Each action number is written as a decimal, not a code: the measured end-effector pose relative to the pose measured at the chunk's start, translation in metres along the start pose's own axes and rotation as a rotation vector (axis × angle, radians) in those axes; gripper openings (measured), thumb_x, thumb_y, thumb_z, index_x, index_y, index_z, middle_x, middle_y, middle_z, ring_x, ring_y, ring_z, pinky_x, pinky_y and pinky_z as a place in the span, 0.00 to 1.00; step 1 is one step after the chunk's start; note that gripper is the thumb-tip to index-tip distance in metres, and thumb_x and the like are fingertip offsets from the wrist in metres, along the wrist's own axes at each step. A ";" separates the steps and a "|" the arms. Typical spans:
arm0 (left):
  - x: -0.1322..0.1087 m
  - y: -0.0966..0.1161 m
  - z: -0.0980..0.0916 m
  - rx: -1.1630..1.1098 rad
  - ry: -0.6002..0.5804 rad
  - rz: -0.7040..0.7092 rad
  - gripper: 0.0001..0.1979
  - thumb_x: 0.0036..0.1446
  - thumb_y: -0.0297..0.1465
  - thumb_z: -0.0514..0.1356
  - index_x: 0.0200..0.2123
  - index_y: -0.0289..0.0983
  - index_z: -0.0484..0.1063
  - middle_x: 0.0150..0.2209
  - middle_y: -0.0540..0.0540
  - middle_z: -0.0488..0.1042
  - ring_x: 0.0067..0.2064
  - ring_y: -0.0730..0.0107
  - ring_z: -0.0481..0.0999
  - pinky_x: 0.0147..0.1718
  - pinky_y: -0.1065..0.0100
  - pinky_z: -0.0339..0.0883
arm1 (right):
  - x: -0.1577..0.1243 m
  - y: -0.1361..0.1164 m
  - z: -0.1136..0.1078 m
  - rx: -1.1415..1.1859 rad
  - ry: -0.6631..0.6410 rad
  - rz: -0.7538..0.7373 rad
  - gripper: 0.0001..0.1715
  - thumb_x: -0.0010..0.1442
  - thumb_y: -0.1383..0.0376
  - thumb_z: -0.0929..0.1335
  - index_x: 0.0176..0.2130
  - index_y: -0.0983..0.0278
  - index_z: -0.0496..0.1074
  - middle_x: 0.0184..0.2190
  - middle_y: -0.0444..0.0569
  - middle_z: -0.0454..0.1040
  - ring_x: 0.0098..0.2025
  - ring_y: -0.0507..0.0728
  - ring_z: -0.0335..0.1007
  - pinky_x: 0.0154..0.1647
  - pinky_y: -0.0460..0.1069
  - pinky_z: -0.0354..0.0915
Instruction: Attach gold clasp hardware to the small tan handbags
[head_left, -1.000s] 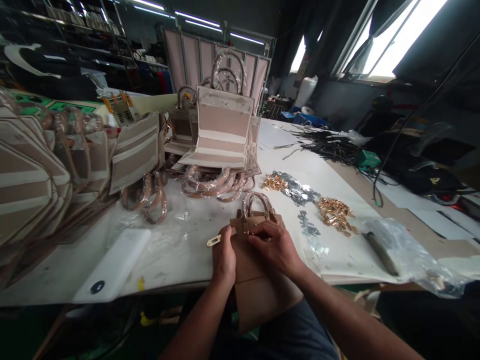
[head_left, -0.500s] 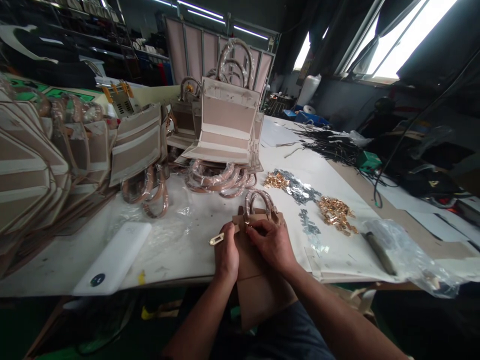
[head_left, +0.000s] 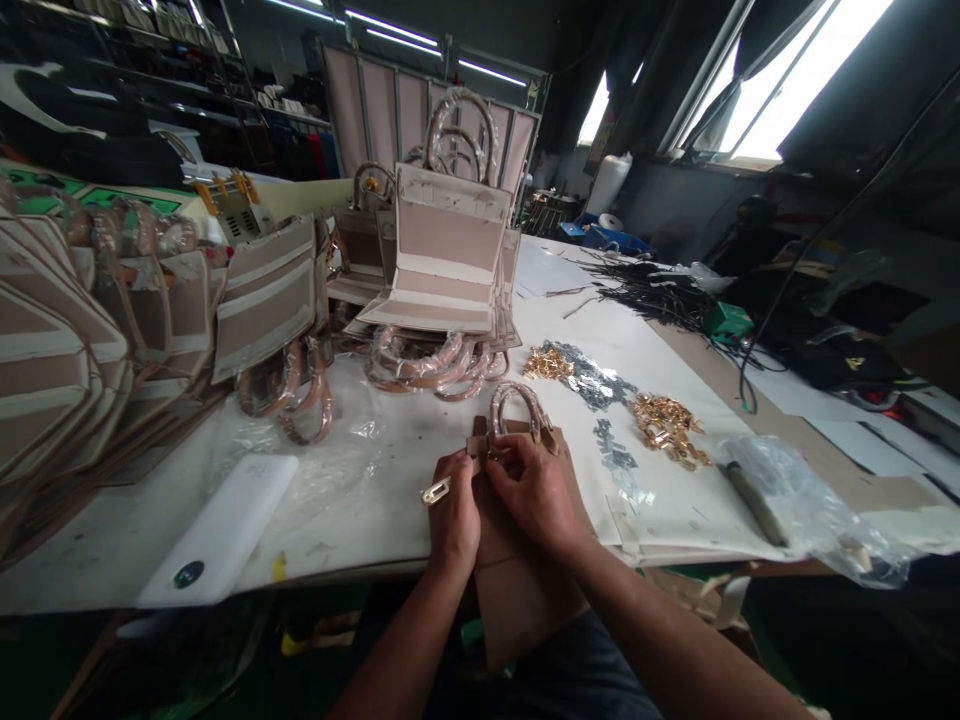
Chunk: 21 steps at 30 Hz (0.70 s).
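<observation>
A brown bag panel (head_left: 517,600) leans from the table edge down to my lap, its plastic-wrapped handle (head_left: 516,400) standing at the top. My left hand (head_left: 455,515) is closed on the panel's left edge and on a short strap; the strap's gold clasp plate (head_left: 435,491) sticks out left of the thumb. Over the panel's upper part, my right hand (head_left: 538,490) pinches a tiny gold-coloured fitting below the handle, close to the left thumb. The fingertips mostly hide that fitting.
Gold metal pieces (head_left: 667,428) and silver plates (head_left: 596,378) lie in piles to the right. A plastic bag (head_left: 814,510) rests near the front edge. Stacked bag panels (head_left: 450,235) stand behind; a white power bank (head_left: 225,530) lies left.
My left thumb and the right fingertips have come closer together at the panel's top. The gold clasp plate has dipped slightly. The whole view has shifted a little.
</observation>
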<state>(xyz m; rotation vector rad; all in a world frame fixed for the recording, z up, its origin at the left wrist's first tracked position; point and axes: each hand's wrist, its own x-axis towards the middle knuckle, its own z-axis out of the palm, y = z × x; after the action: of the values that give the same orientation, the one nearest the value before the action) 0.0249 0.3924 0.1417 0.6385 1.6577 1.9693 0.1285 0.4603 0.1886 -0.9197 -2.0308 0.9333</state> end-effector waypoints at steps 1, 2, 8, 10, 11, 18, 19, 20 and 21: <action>0.000 0.000 0.000 0.003 -0.005 0.016 0.18 0.64 0.46 0.56 0.38 0.39 0.77 0.43 0.43 0.80 0.49 0.56 0.78 0.53 0.59 0.71 | 0.000 -0.001 -0.001 0.000 -0.018 -0.014 0.10 0.65 0.62 0.71 0.46 0.59 0.79 0.32 0.45 0.80 0.32 0.58 0.75 0.33 0.49 0.69; 0.001 0.000 0.000 0.005 -0.011 0.028 0.18 0.65 0.46 0.57 0.38 0.39 0.77 0.43 0.43 0.80 0.49 0.57 0.78 0.53 0.59 0.71 | 0.001 -0.002 -0.002 -0.011 -0.041 -0.031 0.10 0.66 0.62 0.70 0.47 0.59 0.79 0.33 0.45 0.80 0.33 0.58 0.75 0.34 0.49 0.68; 0.002 -0.003 -0.001 0.016 -0.027 0.094 0.15 0.66 0.43 0.58 0.38 0.39 0.78 0.41 0.42 0.80 0.48 0.58 0.79 0.53 0.60 0.72 | 0.010 -0.006 -0.008 -0.146 -0.160 -0.066 0.09 0.64 0.69 0.69 0.43 0.60 0.78 0.35 0.45 0.79 0.35 0.57 0.75 0.36 0.49 0.64; 0.001 -0.004 -0.001 0.015 -0.022 0.105 0.15 0.66 0.43 0.57 0.38 0.39 0.77 0.40 0.43 0.80 0.47 0.59 0.80 0.51 0.61 0.73 | 0.011 -0.005 -0.008 -0.161 -0.179 -0.070 0.09 0.64 0.71 0.69 0.42 0.60 0.78 0.34 0.44 0.79 0.35 0.57 0.75 0.36 0.49 0.63; 0.001 -0.004 -0.001 0.013 -0.016 0.106 0.15 0.67 0.43 0.57 0.38 0.39 0.77 0.40 0.43 0.80 0.45 0.59 0.80 0.49 0.62 0.73 | 0.011 -0.005 -0.008 -0.163 -0.183 -0.068 0.09 0.64 0.72 0.69 0.42 0.60 0.77 0.34 0.44 0.79 0.35 0.57 0.74 0.37 0.49 0.63; -0.002 -0.004 0.002 0.041 -0.001 0.135 0.15 0.68 0.42 0.56 0.39 0.39 0.77 0.40 0.43 0.81 0.45 0.59 0.80 0.50 0.61 0.72 | 0.012 -0.008 -0.009 -0.170 -0.227 -0.032 0.09 0.63 0.74 0.69 0.38 0.61 0.77 0.32 0.43 0.77 0.34 0.56 0.72 0.36 0.48 0.61; -0.002 -0.004 0.003 0.048 0.002 0.134 0.15 0.68 0.43 0.57 0.39 0.39 0.77 0.40 0.43 0.81 0.45 0.59 0.80 0.49 0.61 0.72 | 0.012 -0.009 -0.009 -0.170 -0.227 -0.034 0.09 0.63 0.74 0.69 0.38 0.61 0.76 0.31 0.43 0.77 0.33 0.56 0.72 0.36 0.48 0.61; -0.002 -0.004 0.003 0.053 0.002 0.128 0.15 0.68 0.43 0.58 0.39 0.39 0.77 0.39 0.43 0.81 0.44 0.59 0.80 0.47 0.62 0.72 | 0.012 -0.009 -0.008 -0.168 -0.225 -0.037 0.09 0.63 0.74 0.69 0.38 0.61 0.76 0.32 0.43 0.77 0.33 0.56 0.72 0.36 0.48 0.61; -0.003 -0.003 0.004 0.057 0.002 0.119 0.16 0.68 0.44 0.58 0.40 0.39 0.77 0.39 0.43 0.81 0.42 0.59 0.80 0.45 0.62 0.73 | 0.012 -0.009 -0.008 -0.162 -0.222 -0.042 0.09 0.63 0.74 0.69 0.38 0.61 0.77 0.32 0.43 0.78 0.34 0.56 0.72 0.37 0.48 0.61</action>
<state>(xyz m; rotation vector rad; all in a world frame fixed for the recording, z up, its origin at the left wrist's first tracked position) 0.0299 0.3937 0.1394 0.7725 1.7187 2.0111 0.1267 0.4683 0.2035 -0.8869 -2.3334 0.8906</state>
